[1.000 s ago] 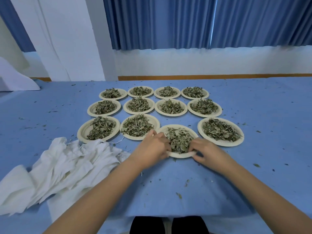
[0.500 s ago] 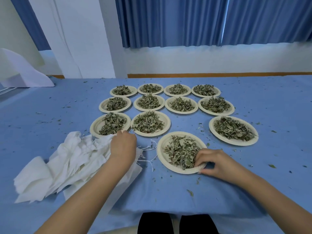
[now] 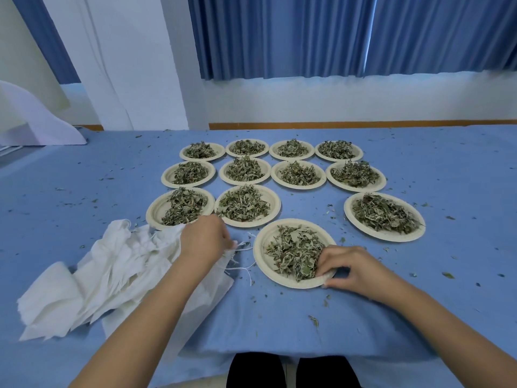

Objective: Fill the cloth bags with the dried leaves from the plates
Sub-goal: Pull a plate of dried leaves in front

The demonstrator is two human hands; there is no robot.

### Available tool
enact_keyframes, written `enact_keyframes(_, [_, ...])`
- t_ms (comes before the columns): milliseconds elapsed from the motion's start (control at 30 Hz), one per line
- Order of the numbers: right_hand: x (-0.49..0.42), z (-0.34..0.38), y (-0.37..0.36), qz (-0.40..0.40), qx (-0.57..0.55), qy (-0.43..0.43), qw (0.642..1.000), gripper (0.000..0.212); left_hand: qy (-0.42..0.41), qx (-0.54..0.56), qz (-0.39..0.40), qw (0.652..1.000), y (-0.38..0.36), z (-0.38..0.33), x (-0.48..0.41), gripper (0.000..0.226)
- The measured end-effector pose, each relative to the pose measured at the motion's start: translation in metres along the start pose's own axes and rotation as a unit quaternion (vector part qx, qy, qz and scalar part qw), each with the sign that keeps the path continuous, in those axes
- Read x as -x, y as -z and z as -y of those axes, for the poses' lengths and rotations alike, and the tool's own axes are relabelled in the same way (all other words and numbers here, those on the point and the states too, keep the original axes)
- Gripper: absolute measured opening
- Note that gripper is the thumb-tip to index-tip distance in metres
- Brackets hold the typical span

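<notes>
Left hand (image 3: 205, 239) rests on the right end of the cloth bags (image 3: 112, 275), heaped toward the table's (image 3: 279, 317) near-left corner; fingers curled, pinching white cloth; right hand (image 3: 355, 268) grips the near-right rim of the nearest plate (image 3: 263, 247), fingertips against its dried leaves (image 3: 291, 253); both forearms reach in from the near edge.

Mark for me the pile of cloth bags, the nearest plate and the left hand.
pile of cloth bags (image 3: 112, 270), head view, middle of the cloth.
nearest plate (image 3: 258, 256), head view, bare left rim.
left hand (image 3: 202, 239), head view, back of the hand.
</notes>
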State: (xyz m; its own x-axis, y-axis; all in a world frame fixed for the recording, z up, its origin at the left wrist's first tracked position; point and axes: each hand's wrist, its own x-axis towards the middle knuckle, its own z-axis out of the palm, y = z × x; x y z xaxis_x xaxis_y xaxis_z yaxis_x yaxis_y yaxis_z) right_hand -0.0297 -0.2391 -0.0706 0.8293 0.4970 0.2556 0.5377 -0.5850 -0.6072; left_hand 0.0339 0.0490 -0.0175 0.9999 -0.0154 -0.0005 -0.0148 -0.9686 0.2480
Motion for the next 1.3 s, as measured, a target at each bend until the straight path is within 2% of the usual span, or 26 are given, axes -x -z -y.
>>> enact_keyframes(100, [-0.001, 0.002, 0.002, 0.013, 0.014, -0.003, 1.000, 0.021, -0.002, 0.105, -0.040, 0.994, 0.012, 0.005, -0.002, 0.017])
enact_keyframes(167, [0.000, 0.008, 0.007, 0.015, 0.019, -0.005, 1.000, 0.027, -0.023, 0.176, -0.144, 0.974, 0.023, 0.005, 0.000, 0.018])
enact_keyframes(200, [0.000, 0.013, 0.009, -0.005, 0.013, 0.006, 1.000, 0.026, -0.056, 0.218, -0.220, 0.949, 0.028, 0.003, 0.001, 0.017])
enact_keyframes(267, [-0.007, 0.026, 0.015, -0.081, -0.040, 0.021, 0.996, 0.020, -0.209, 0.244, -0.366, 0.874, 0.038, -0.009, 0.004, 0.015])
enact_keyframes(300, [-0.014, 0.032, 0.019, -0.119, -0.088, 0.012, 0.989, 0.019, -0.301, 0.218, -0.405, 0.836, 0.039, -0.019, 0.006, 0.015])
enact_keyframes(367, [-0.035, 0.042, 0.027, -0.163, -0.200, -0.030, 0.966, 0.022, -0.454, 0.158, -0.412, 0.774, 0.028, -0.042, 0.005, 0.012])
enact_keyframes(400, [-0.048, 0.044, 0.029, -0.169, -0.262, -0.054, 0.949, 0.025, -0.503, 0.133, -0.398, 0.756, 0.020, -0.051, 0.001, 0.009])
enact_keyframes(467, [-0.070, 0.043, 0.030, -0.179, -0.376, -0.111, 0.902, 0.028, -0.544, 0.082, -0.375, 0.746, 0.002, -0.065, -0.007, 0.004])
enact_keyframes(500, [-0.079, 0.039, 0.029, -0.194, -0.402, -0.136, 0.884, 0.025, -0.548, 0.063, -0.370, 0.748, -0.008, -0.069, -0.013, 0.005])
enact_keyframes(567, [-0.088, 0.026, 0.025, -0.238, -0.396, -0.170, 0.870, 0.022, -0.533, 0.059, -0.363, 0.762, -0.025, -0.068, -0.025, 0.006])
enact_keyframes(667, [-0.092, 0.007, 0.022, -0.280, -0.352, -0.202, 0.870, 0.032, -0.455, 0.158, -0.340, 0.808, -0.042, -0.066, -0.037, 0.015])
enact_keyframes(800, [-0.094, -0.004, 0.018, -0.278, -0.200, -0.175, 0.923, 0.015, -0.360, 0.326, -0.242, 0.840, -0.047, -0.068, -0.041, 0.045])
enact_keyframes(900, [-0.097, 0.003, 0.005, -0.238, -0.081, -0.127, 0.960, 0.012, -0.361, 0.346, -0.173, 0.849, -0.050, -0.073, -0.039, 0.063])
enact_keyframes(1000, [-0.101, 0.009, -0.011, -0.240, 0.076, -0.029, 0.967, 0.004, -0.375, 0.333, -0.188, 0.844, -0.053, -0.080, -0.034, 0.053])
enact_keyframes(1167, [-0.103, 0.002, -0.014, -0.268, 0.149, -0.032, 0.951, 0.015, -0.364, 0.404, -0.239, 0.804, -0.053, -0.085, -0.026, 0.022])
enact_keyframes(1233, [-0.102, 0.002, -0.015, -0.274, 0.137, -0.050, 0.951, 0.017, -0.361, 0.470, -0.200, 0.780, -0.050, -0.085, -0.023, 0.010])
enact_keyframes(1300, [-0.101, 0.005, -0.014, -0.289, 0.110, -0.056, 0.949, 0.016, -0.317, 0.561, -0.129, 0.754, -0.046, -0.081, -0.022, 0.011])
